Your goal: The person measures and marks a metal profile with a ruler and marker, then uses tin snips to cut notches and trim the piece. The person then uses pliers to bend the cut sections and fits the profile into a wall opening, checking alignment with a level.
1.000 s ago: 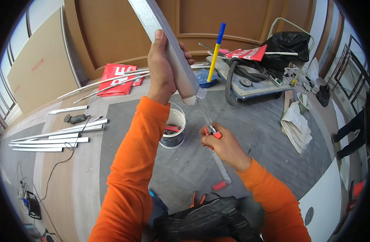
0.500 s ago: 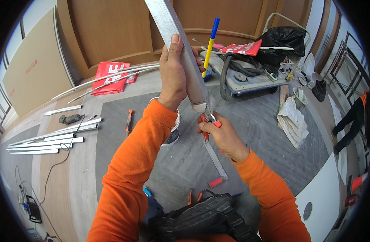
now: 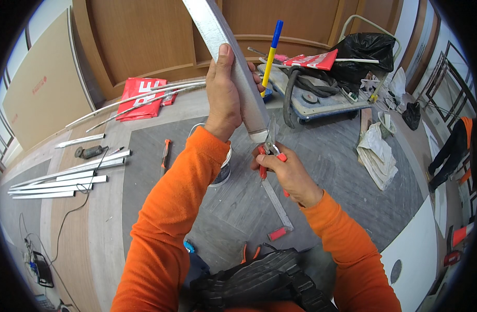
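My left hand (image 3: 223,99) is wrapped round a long silver metal stud (image 3: 233,57), which slants up and away. A marker with a yellow body and blue cap (image 3: 272,57) stands up beside the left fingertips; whether they grip it is hard to see. Closed round the handles of red-handled tin snips (image 3: 281,157), my right hand (image 3: 295,179) is just below the stud's near end. The snips' blades are at that end's right corner; how far they reach into the metal is unclear. Below lies a try square (image 3: 276,205) with a red stock on the floor.
Behind my left forearm stands a bucket (image 3: 223,174), with an orange-and-black utility knife (image 3: 166,155) left of it. Several metal profiles (image 3: 67,179) and a corded grinder (image 3: 90,152) lie left. A loaded platform trolley (image 3: 321,112) stands far right. Another person (image 3: 451,151) is at the right edge.
The snips' blades now show more fully and look farther apart at the stud's end. The stud and my left hand have barely moved. The person at the right edge has shifted posture.
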{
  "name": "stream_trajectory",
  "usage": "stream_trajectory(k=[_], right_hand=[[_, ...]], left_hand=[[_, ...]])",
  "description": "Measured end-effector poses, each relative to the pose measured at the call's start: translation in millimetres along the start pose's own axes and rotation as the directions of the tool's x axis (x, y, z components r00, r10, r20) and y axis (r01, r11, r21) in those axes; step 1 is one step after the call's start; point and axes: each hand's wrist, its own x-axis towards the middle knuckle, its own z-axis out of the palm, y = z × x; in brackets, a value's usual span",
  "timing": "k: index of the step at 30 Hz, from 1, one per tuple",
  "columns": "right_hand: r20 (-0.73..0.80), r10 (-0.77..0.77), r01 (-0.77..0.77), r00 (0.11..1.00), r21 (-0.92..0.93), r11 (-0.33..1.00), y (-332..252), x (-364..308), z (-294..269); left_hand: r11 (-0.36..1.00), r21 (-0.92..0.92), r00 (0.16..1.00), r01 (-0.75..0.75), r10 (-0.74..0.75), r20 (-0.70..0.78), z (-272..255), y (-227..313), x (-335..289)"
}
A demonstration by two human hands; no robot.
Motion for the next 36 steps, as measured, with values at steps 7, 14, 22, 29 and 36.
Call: stream_trajectory(k=[7,14,22,29,36], right_hand=[[-0.024,0.037,-0.036,0.999,0.029,0.999,5.3,1.7,0.0],[0.002,0.019,-0.019,1.0,0.131,0.991,6.7,0.4,10.3],[0.02,0.036,-0.038,0.999,0.104,0.994,7.7,-2.0,13.1],[0.034,0.066,-0.07,0.997,0.124,0.99,11.4,-2.1,12.7],[0.14,0.16,-0.2,0.977,0.347,0.916,5.4,-6.1,9.9]], left_hand=[[0.996,0.04,0.997,-0.083,0.082,0.01,8.9,-0.3,-4.4],[0.995,-0.098,0.999,0.005,0.0,0.053,-3.3,-6.2,3.8],[0.995,-0.104,0.996,-0.003,0.012,0.083,-3.3,-5.2,4.6],[0.996,-0.037,0.993,0.079,-0.075,0.091,-5.2,-7.6,3.9],[0.979,-0.147,0.985,0.144,-0.128,0.113,-16.7,-7.7,9.4]])
